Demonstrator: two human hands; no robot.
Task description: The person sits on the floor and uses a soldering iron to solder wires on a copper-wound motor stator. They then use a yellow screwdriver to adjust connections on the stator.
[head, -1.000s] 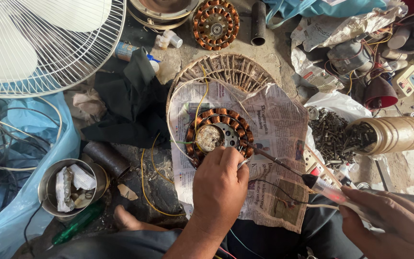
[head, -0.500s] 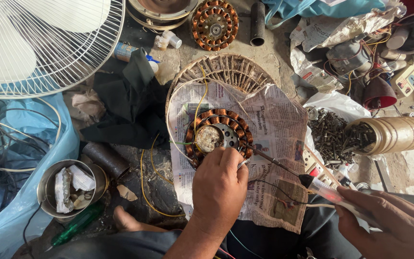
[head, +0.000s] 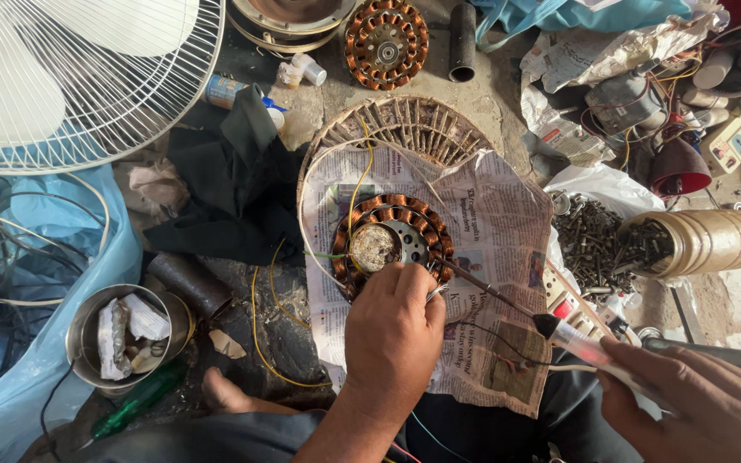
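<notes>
Hands at a copper-wound stator (head: 392,236) on newspaper (head: 490,257): left hand (head: 394,330) closed, pinching a wire; right hand (head: 705,407) gripping a soldering iron (head: 551,330), tip best held steady on the joint.

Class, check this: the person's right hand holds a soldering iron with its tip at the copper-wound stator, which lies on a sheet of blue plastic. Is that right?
Not quite. In the head view the right hand does hold the soldering iron with its tip at the copper-wound stator, but the stator lies on a sheet of newspaper, not blue plastic. The left hand rests at the stator's near edge.
</notes>
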